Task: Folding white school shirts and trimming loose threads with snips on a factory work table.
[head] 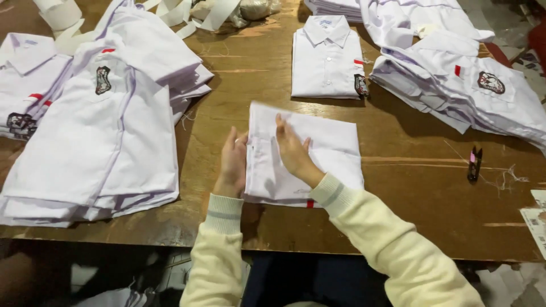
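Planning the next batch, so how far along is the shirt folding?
Done: one folded shirt lies buttoned above. In hand: left hand and right hand press flat a part-folded shirt. Left: unfolded stack on the left and heap at right.

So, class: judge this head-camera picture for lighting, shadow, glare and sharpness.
Head view: even, soft light; faint shadows under the folded shirt and both hands, left hand, right hand; white shirt stacks look slightly washed out; area below the table is dark; edges mildly soft.

Left hand (233, 162) edge-on, right hand (293, 150) flat, fingers extended.
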